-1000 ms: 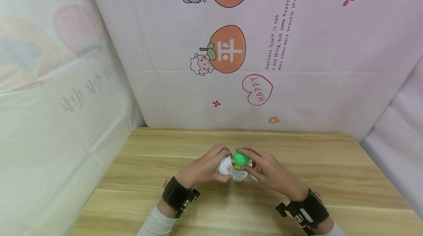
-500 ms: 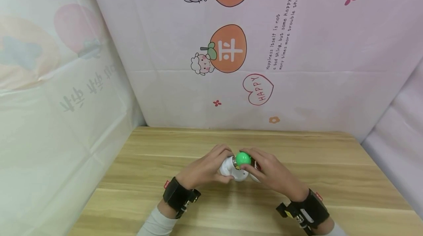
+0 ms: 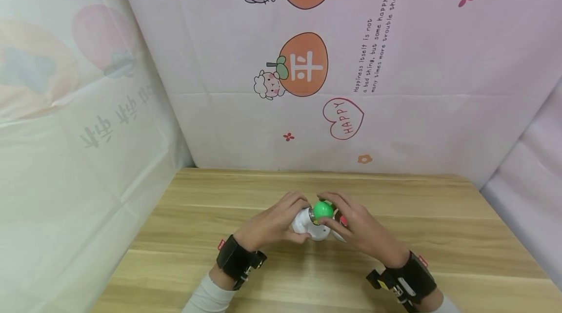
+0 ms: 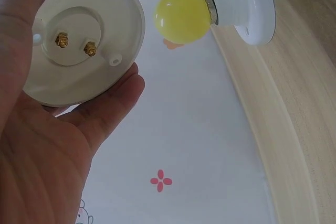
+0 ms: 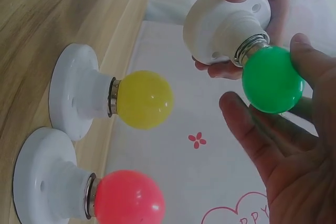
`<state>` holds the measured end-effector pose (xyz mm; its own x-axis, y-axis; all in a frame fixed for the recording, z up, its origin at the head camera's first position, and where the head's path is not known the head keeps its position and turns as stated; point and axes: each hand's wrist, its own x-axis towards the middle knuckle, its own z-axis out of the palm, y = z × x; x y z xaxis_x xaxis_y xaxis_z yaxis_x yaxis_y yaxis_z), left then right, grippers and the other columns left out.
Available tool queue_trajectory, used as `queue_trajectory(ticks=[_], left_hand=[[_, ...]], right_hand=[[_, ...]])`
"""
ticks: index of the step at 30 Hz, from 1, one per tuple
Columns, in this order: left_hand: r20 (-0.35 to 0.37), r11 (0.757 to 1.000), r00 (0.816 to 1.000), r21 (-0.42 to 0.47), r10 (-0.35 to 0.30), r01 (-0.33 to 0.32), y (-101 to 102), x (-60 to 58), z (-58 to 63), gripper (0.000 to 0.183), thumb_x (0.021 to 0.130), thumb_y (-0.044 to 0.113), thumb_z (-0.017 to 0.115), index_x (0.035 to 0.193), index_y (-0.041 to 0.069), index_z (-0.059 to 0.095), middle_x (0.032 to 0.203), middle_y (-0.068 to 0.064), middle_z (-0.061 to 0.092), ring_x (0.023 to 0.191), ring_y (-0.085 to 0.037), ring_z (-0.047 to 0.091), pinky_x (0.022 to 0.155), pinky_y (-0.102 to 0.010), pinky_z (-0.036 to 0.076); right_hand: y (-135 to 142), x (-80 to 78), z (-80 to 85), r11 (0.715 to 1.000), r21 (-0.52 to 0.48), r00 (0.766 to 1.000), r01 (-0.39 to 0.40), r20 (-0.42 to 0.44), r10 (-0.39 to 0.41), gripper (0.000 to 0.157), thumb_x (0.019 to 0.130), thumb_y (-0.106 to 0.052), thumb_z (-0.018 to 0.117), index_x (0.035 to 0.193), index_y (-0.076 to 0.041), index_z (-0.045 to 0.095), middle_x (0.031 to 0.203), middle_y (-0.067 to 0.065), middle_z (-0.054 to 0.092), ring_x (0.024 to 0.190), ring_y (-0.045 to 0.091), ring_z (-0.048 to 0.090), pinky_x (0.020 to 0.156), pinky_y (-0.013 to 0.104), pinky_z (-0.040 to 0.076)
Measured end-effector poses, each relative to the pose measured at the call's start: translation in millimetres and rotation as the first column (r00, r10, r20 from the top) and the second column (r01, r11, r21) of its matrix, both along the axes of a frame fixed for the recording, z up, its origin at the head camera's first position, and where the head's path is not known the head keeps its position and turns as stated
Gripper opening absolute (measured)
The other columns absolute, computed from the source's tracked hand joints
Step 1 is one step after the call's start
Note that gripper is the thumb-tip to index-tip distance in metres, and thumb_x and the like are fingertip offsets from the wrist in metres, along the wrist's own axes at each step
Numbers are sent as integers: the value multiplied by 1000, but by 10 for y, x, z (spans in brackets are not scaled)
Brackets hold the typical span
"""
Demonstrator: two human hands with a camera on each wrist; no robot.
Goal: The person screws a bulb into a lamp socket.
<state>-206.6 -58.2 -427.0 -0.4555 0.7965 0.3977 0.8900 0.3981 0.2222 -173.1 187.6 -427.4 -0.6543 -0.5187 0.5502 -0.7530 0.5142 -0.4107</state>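
Note:
My left hand [image 3: 274, 220] grips a white round lamp holder [image 5: 202, 27] by its base, tilted so the socket faces right. In the left wrist view the underside of that base shows two brass screws [image 4: 90, 49]. A green light bulb [image 5: 272, 80] sits in the socket, with a little of its metal cap showing. My right hand [image 3: 362, 227] holds the green bulb, thumb against one side and fingers curved around the other; the index fingertip [image 5: 231, 106] stands off the glass. The left wrist view does not show the green bulb.
Two more white lamp holders stand on the wooden table [image 3: 210, 205], one with a yellow bulb [image 5: 144, 99], one with a red bulb [image 5: 131, 198]. In the head view my right hand partly covers them. A printed white cloth [image 3: 228, 123] hangs behind the table.
Both hands, lamp holder and green bulb have shifted slightly right since a second ago. My right fingers have shifted around the bulb; the red bulb behind was more covered half a second ago.

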Motion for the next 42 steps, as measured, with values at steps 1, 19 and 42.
queue_trajectory(ticks=[1, 19, 42], left_hand=[[0, 1000, 1000, 0, 0, 0, 0, 0, 0, 54, 82, 42, 71, 121, 11, 50, 119, 5, 46, 109, -6, 40, 90, -12, 42], [-17, 1000, 1000, 16, -19, 19, -2, -13, -5, 53, 82, 41, 71, 120, 10, 51, 119, 4, 46, 108, -6, 40, 91, -13, 42], [-34, 1000, 999, -11, -8, 8, 22, 12, -11, 53, 81, 41, 71, 119, 11, 51, 117, 5, 46, 107, -6, 40, 88, -13, 43]], right_hand=[[-7, 1, 1, 1000, -20, 1000, -13, 0, 13, 53, 90, -24, 68, 138, -19, 47, 126, -5, 52, 86, 4, 57, 69, 20, 54], [-16, 3, 20, 997, -45, 994, -60, -96, 55, 57, 79, -20, 78, 131, -12, 56, 121, -3, 56, 79, 1, 57, 61, 16, 53], [-10, -6, 24, 1000, -17, 994, -20, -104, 18, 43, 84, -28, 74, 119, -8, 62, 101, -7, 61, 69, 7, 54, 52, 19, 49]])
